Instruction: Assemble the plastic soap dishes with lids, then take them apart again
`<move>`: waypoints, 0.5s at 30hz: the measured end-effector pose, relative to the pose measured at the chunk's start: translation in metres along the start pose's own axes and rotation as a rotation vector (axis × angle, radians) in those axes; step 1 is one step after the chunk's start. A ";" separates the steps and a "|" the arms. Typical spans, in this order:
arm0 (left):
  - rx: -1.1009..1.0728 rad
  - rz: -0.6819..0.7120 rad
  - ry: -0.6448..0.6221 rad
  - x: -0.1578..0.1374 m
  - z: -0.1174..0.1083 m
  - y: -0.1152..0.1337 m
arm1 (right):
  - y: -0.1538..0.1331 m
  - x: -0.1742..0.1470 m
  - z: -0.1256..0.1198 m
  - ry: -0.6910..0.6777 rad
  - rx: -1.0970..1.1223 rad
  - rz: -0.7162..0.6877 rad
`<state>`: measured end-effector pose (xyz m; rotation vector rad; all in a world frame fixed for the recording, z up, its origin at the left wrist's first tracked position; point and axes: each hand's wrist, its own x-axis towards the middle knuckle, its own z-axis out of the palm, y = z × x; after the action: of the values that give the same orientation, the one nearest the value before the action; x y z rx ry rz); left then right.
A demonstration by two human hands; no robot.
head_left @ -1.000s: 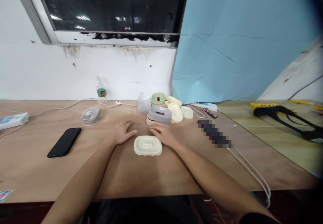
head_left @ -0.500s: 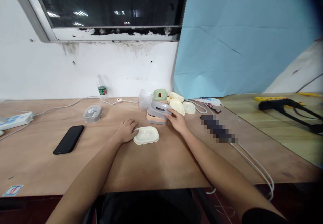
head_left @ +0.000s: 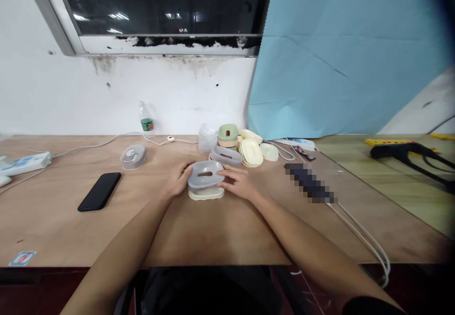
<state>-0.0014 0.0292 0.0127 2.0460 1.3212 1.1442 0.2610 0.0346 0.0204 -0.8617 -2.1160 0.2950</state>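
Observation:
A grey plastic lid (head_left: 205,175) with a slot in its middle is held between my two hands over a cream tray (head_left: 206,194). My left hand (head_left: 178,178) curls its fingers and thumb against the lid's left side. My right hand (head_left: 239,182) grips the right rim with thumb and fingertips. The lid overlaps the back of the tray; whether the two touch, I cannot tell. Just behind lies another grey slotted lid (head_left: 226,156). A stack of cream trays (head_left: 252,153) stands to its right.
At the back are a green box (head_left: 228,131) and a clear plastic bag (head_left: 207,139). Toward the left lie a phone (head_left: 99,192), a round clear case (head_left: 133,157) and a bottle (head_left: 146,123). A blurred dark object (head_left: 309,182) with white cables lies right.
My right hand has brought a grey lid from the stack forward and left, over the cream tray. My left hand has moved from the tray's edge to the lid's left side.

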 end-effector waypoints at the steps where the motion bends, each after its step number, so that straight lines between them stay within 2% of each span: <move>1: 0.034 0.021 -0.030 -0.001 0.000 0.001 | 0.000 0.000 0.002 -0.048 0.003 -0.001; 6: 0.216 0.075 -0.200 0.000 0.002 -0.001 | 0.005 0.003 0.001 -0.247 -0.019 0.101; 15: 0.262 0.122 -0.256 0.003 0.007 -0.011 | 0.006 0.005 -0.007 -0.425 0.025 0.268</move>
<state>-0.0007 0.0369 0.0021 2.3964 1.2883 0.7543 0.2669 0.0420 0.0256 -1.1501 -2.3723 0.6951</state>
